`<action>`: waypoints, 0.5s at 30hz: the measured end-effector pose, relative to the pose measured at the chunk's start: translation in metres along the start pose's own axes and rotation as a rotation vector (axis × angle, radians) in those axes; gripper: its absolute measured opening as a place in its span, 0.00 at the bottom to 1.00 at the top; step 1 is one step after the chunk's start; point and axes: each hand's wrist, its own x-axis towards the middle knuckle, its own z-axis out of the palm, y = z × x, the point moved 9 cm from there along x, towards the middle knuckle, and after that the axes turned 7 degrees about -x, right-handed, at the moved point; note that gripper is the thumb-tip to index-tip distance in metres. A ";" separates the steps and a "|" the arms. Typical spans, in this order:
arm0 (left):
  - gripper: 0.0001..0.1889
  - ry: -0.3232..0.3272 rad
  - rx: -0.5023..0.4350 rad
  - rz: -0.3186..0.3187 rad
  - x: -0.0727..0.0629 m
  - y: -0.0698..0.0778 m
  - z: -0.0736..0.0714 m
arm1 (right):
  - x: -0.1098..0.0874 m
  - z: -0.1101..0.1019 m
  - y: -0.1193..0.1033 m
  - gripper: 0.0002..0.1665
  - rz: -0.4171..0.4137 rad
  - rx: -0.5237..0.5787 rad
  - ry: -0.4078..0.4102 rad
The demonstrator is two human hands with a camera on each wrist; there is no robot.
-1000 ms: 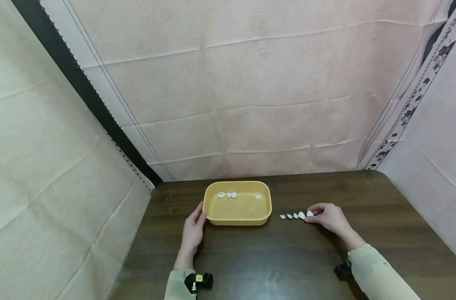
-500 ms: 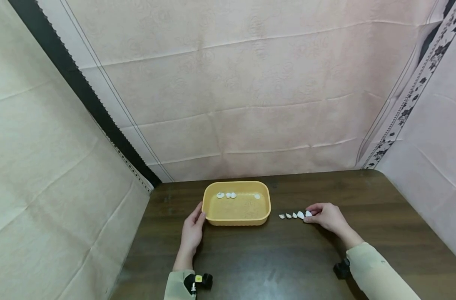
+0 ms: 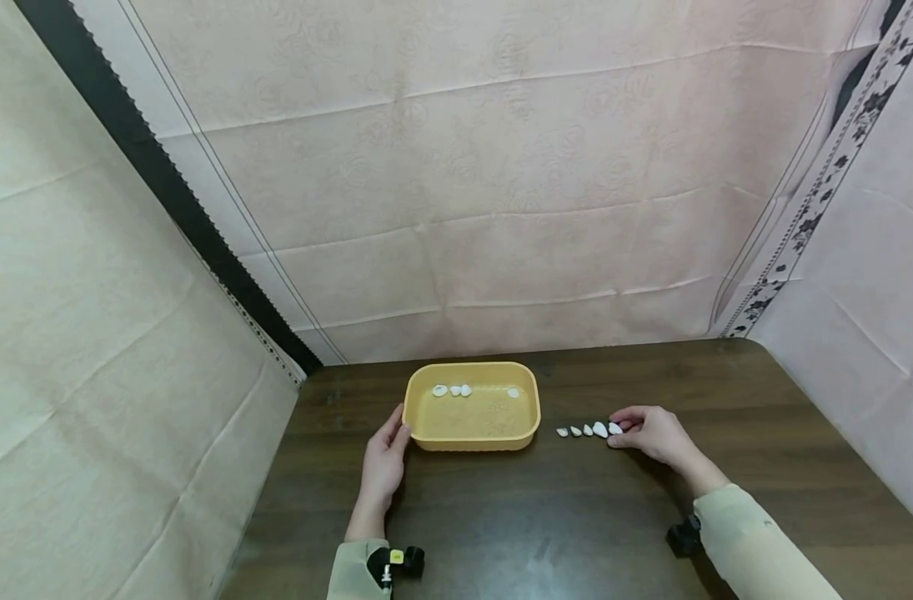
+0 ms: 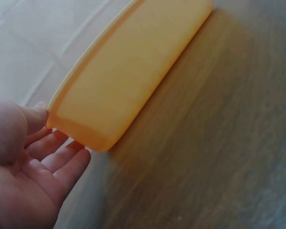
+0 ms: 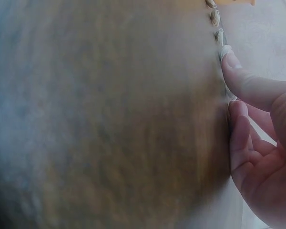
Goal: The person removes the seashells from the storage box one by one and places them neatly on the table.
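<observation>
My left hand (image 3: pixel 384 465) is at the left end of a shallow yellow plastic tray (image 3: pixel 471 444). In the left wrist view its thumb (image 4: pixel 37 117) meets the tray's rim at the corner, and the fingers curl under and along the outer wall. On the right, my right hand (image 3: pixel 657 435) pinches a white seashell (image 3: pixel 615 428) between thumb and fingertips, low over the table. This shell is at the right end of a row of small shells (image 3: pixel 587 431). The right wrist view shows the row edge-on, with the thumb (image 5: pixel 233 61) partly covering the nearest shells.
Inside the tray, three white shells (image 3: pixel 456 391) lie toward the back left and another shell (image 3: pixel 513 392) toward the back right. The dark wooden table (image 3: pixel 501 517) ends at a pale cloth (image 3: pixel 501 250) behind, with more cloth on both sides.
Both hands hold their places at the tray and the shell row. The whole head view has shifted very slightly.
</observation>
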 end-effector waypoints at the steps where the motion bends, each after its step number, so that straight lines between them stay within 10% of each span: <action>1: 0.26 0.000 0.000 -0.001 0.000 0.000 0.000 | 0.000 0.000 0.000 0.29 0.003 0.004 0.000; 15: 0.26 -0.001 0.003 -0.001 0.000 0.000 0.000 | -0.001 -0.001 0.004 0.29 0.002 0.019 0.008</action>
